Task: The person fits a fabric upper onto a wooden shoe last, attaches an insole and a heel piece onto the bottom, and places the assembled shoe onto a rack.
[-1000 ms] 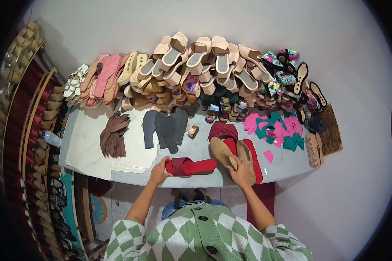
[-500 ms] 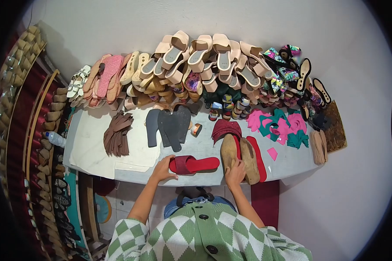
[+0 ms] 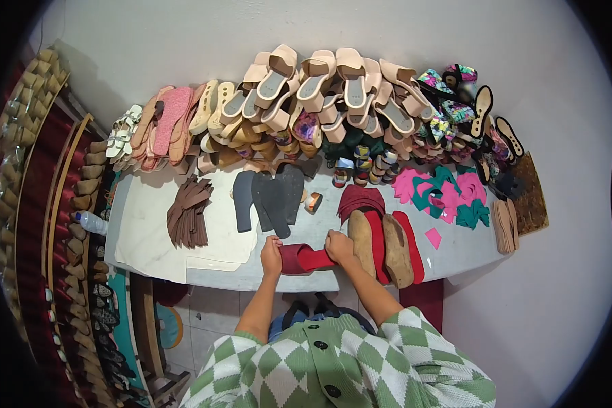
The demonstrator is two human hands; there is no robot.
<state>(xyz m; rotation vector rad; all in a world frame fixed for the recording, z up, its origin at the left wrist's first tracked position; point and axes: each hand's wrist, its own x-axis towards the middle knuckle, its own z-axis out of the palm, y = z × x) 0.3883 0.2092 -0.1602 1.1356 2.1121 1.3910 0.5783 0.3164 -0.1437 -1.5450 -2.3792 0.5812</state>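
Note:
A red slide sandal (image 3: 296, 261) with a dark red strap lies across the front of the table, between my hands. My left hand (image 3: 272, 257) is closed on its left end, by the strap. At the other end, the fingers of my right hand (image 3: 339, 246) are wrapped round the bright red sole. Just right of that hand lie two worn wooden shoe lasts (image 3: 399, 253), alongside red soles (image 3: 408, 238). Dark red strap pieces (image 3: 360, 198) are stacked behind them.
Dark grey sole pieces (image 3: 270, 197) and brown strips (image 3: 189, 214) lie at the left. Pink and teal cutouts (image 3: 449, 194) spread at the right. Finished heeled sandals (image 3: 313, 75) pile along the wall. A water bottle (image 3: 90, 222) stands by the shelves of lasts.
My right hand has left the wooden lasts and moved left onto the sandal's sole. My left hand has shifted slightly right and up, still holding the sandal's strap end.

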